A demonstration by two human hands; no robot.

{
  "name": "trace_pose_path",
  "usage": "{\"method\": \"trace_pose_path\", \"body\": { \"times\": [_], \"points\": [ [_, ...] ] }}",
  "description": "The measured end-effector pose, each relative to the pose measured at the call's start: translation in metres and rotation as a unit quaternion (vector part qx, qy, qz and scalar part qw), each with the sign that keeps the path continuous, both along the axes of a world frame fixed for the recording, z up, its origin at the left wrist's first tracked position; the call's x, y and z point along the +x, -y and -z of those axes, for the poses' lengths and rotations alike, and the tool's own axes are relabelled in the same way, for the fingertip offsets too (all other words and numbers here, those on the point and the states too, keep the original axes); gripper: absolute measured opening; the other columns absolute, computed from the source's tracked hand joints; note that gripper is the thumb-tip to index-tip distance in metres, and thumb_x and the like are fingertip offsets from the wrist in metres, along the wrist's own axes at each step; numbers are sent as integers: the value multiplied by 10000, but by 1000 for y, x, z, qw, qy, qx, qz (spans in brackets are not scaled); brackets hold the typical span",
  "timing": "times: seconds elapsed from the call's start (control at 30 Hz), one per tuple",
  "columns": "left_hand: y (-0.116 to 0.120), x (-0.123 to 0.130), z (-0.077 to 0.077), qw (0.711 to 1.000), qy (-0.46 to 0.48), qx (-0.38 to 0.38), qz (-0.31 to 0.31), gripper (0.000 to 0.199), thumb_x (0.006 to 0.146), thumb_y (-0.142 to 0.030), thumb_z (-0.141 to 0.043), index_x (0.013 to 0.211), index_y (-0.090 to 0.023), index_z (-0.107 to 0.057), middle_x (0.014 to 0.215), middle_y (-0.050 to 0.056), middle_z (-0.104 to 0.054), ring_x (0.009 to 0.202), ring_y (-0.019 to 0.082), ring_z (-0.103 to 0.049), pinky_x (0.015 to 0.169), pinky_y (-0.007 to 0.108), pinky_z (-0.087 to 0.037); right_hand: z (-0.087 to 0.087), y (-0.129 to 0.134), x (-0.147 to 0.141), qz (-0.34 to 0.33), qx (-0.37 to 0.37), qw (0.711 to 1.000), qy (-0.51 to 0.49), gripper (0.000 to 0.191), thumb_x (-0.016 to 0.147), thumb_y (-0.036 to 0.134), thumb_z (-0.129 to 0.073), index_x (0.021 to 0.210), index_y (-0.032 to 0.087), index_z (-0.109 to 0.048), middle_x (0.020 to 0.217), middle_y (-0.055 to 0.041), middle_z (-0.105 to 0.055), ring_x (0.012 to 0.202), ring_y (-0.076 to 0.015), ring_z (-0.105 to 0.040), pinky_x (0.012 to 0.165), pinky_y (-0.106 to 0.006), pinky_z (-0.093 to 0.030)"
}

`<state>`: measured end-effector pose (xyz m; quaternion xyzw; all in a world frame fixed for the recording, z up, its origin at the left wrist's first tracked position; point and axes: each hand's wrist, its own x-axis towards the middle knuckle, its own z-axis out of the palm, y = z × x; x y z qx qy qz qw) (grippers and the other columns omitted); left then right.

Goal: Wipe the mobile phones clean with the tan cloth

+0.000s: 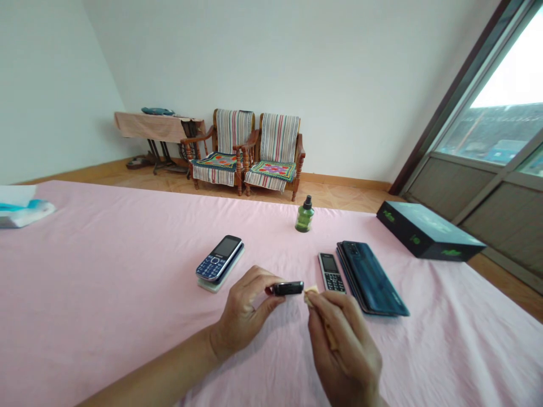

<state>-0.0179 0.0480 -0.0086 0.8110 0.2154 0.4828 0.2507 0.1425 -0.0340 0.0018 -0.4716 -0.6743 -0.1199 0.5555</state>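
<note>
Between the fingers and thumb of my left hand [248, 302] is a small dark phone [288, 288], turned so that a narrow edge faces me. My right hand [343, 342] pinches a folded yellowish cloth [311, 291], whose tip is at the right end of the phone; most of the cloth is hidden in the fingers. Left of my hands, a blue keypad phone [215, 264] lies on top of a pale phone [217, 284]. Just beyond my right hand lies a silver-edged keypad phone [331, 272]. Beside it are stacked dark blue smartphones [373, 277].
A green spray bottle [304, 215] stands toward the far side of the pink sheet [127, 271]. A black box [428, 229] lies at right, and a tissue pack [25, 206] at far left. Two wooden chairs [275, 144] and a cloth-covered sewing table [156, 125] are along the wall.
</note>
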Motion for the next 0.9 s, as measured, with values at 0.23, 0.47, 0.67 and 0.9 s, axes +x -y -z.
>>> {"method": "trace_pose_path", "body": {
  "times": [0.23,0.47,0.67,0.9],
  "points": [
    [1,1,-1,1000,-6,13,8,148,911,-176,-616,1055,-150,-638,885,69,-625,834,197,-578,732,304,-466,8,-2,1,-4,-28,1000,-5,400,887,3,-526,1247,167,-584,939,-77,-554,836,-156,-578,677,-246,-530],
    [1,3,-3,1000,-1,21,15,162,923,-198,-601,1077,-174,-644,890,63,-642,825,192,-584,730,298,-473,9,0,-10,-12,-6,997,80,424,881,14,-545,1286,139,-566,928,-103,-612,787,-186,-552,620,-305,-488],
    [2,4,-3,999,4,37,30,165,956,-245,-532,1038,-165,-651,877,81,-650,825,203,-595,718,304,-489,11,2,-18,-83,-31,994,67,449,915,22,-486,1341,157,-520,1000,-114,-616,860,-190,-563,684,-313,-511],
    [3,5,-3,1000,0,28,13,126,927,-224,-586,1018,-160,-645,857,71,-642,802,196,-599,714,303,-495,21,2,-14,-44,-63,996,40,526,916,31,-485,1409,215,-464,982,-99,-588,883,-185,-586,699,-286,-533]
  ]
}}
